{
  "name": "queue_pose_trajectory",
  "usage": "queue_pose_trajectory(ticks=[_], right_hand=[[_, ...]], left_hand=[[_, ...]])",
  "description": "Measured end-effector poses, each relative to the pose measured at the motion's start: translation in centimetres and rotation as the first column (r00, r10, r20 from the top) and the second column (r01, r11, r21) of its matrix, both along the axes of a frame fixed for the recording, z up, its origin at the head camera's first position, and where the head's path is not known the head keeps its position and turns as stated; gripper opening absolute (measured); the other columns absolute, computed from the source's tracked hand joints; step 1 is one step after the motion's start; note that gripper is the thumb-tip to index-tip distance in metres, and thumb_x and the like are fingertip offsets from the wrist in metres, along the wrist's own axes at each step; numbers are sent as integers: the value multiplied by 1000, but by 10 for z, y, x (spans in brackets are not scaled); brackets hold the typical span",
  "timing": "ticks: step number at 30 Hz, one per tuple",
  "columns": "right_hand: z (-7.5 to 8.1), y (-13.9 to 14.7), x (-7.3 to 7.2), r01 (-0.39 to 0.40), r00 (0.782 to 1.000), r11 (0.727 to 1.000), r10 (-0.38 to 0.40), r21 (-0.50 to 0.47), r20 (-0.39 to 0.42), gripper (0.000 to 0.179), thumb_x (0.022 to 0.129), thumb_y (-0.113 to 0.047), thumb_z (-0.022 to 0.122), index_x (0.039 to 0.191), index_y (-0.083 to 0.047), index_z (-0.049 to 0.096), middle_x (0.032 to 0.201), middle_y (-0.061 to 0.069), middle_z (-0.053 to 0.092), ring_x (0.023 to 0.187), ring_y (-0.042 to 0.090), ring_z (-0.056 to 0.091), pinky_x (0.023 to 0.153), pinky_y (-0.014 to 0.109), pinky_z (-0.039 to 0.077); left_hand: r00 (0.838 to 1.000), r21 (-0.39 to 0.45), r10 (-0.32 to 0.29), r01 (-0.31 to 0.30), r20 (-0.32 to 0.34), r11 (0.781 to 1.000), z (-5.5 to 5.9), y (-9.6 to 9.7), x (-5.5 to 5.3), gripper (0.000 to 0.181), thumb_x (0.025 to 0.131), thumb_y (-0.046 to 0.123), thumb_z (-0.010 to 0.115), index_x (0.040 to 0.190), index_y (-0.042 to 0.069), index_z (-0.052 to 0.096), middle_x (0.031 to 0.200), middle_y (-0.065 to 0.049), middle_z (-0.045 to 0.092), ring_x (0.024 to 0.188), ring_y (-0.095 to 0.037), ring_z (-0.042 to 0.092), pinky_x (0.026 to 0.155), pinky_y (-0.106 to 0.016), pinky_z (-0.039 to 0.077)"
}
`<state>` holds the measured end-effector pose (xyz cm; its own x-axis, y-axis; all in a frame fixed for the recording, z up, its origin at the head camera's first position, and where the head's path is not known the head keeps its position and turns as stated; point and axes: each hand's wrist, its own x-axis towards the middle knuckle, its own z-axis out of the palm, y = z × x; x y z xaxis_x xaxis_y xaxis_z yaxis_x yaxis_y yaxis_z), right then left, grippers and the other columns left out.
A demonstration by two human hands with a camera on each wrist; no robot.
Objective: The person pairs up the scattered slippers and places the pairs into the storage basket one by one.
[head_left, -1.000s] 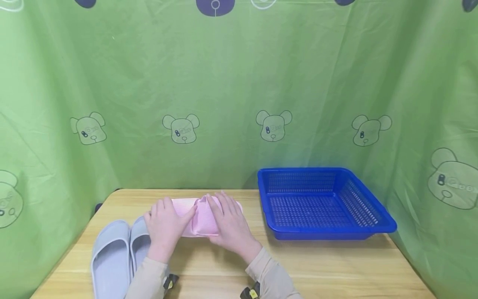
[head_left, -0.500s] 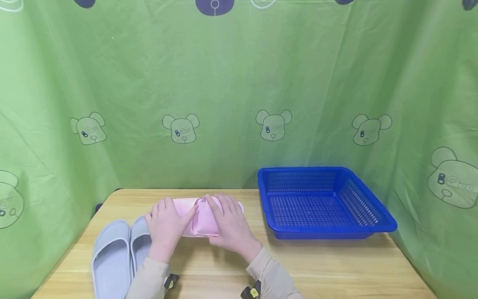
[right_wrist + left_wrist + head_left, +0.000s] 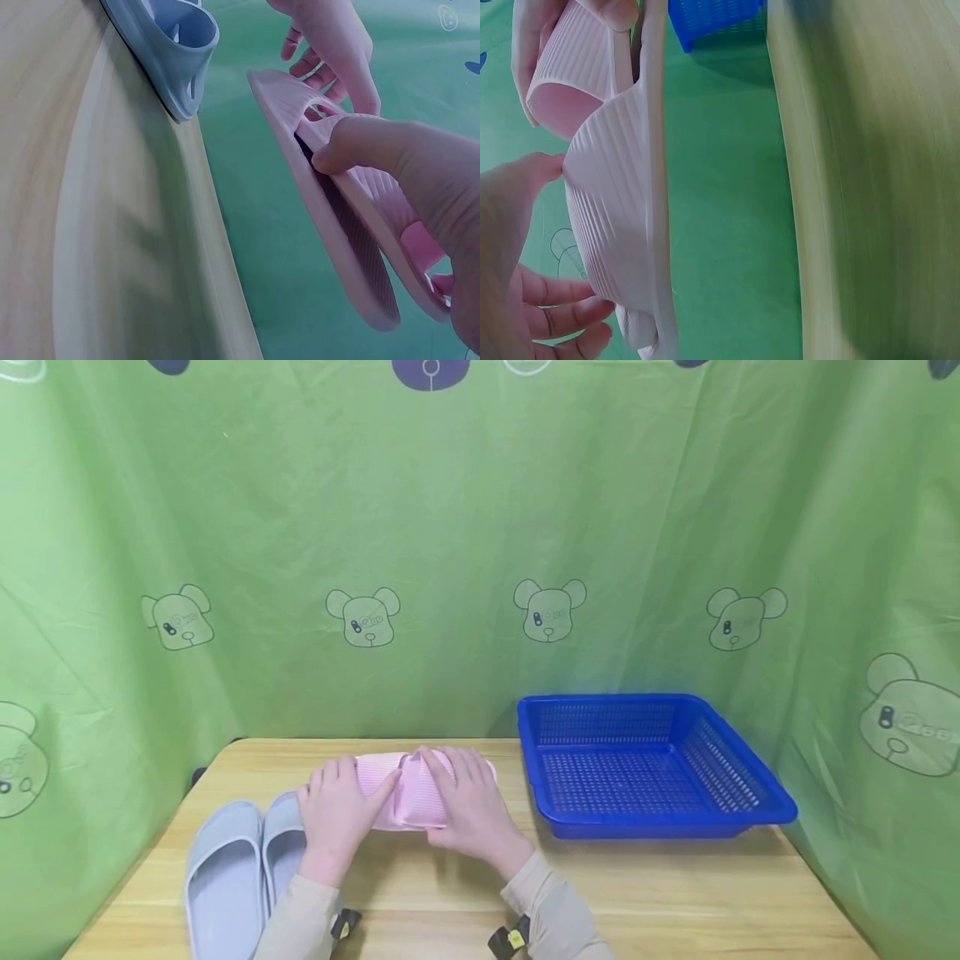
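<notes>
Pale grey slippers are lying at lower left on the worktop. Below centre, pink slippers are hanging raised between the spread left hand, fingertips touching them, and the right hand, pinching one. A blue basket is standing farther right.

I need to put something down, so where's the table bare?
The table is bare in front of the blue basket, right of the right sleeve; a smaller patch lies between both sleeves. The basket looks empty too. Left is crowded: grey slippers, left sleeve, and the pink slippers held nearby.
</notes>
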<state>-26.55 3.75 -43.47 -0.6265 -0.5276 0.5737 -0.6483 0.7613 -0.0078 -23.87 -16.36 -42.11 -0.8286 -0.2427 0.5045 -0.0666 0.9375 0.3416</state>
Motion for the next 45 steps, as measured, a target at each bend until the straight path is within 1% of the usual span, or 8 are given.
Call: queue_pose_trajectory(ticks=[6,15,23,27,31,34,39,45], right_hand=[[0,4,-3,-16,1000,1000,16,-16,3,116,55,-47,85,152,-16,29,141,13,46,130,28,45,114,53,34],[3,12,-7,-25,1000,999,25,-26,4,112,57,-47,83,151,-16,31,142,14,45,131,29,44,113,53,35],[9,20,-8,-10,999,999,11,-34,30,112,57,-46,83,152,-16,31,142,12,44,131,29,43,114,53,34],[12,25,-11,4,1000,999,-3,-32,31,112,57,-45,82,152,-16,31,142,13,45,131,29,44,114,54,34],[14,30,-13,10,1000,999,-9,-39,21,112,56,-45,83,151,-16,32,141,13,45,130,29,44,115,54,33],[16,33,-15,7,1000,998,-7,-59,9,112,54,-44,83,150,-15,34,140,13,46,129,29,45,115,55,33],[18,40,-18,8,1000,996,-8,-84,3,111,53,-42,83,150,-15,35,139,12,46,129,28,45,115,55,33],[21,48,-20,23,999,994,-20,-105,28,112,52,-40,84,150,-15,35,139,13,46,129,30,44,115,54,33]], left_hand=[[999,-9,-28,28,-27,1000,-2,-1,-2,73,81,69,61,110,3,62,102,-19,66,92,-35,58,76,-46,43],[997,-13,-74,74,-24,997,-4,-4,-3,67,86,66,56,113,4,62,103,-18,66,94,-35,58,78,-47,44],[987,-36,-115,111,-109,993,-6,-3,-4,54,88,58,60,107,8,65,95,-14,65,88,-32,58,74,-43,44],[974,-56,-140,132,-181,990,-7,-3,-5,48,87,53,63,103,8,67,94,-13,67,86,-31,59,72,-42,45],[951,-71,-175,162,-257,984,-7,-2,-6,41,86,49,66,96,9,68,88,-10,66,82,-29,59,70,-41,45],[934,-86,-197,179,-297,980,-7,-2,-6,37,86,46,67,92,10,68,86,-9,66,80,-28,58,68,-40,44],[915,-104,-219,195,-340,975,-8,-2,-7,35,86,44,68,90,9,68,84,-9,67,78,-26,57,67,-39,44],[902,-134,-239,204,-360,970,-10,1,-8,34,85,44,68,88,10,68,83,-8,68,77,-27,58,67,-40,45]])
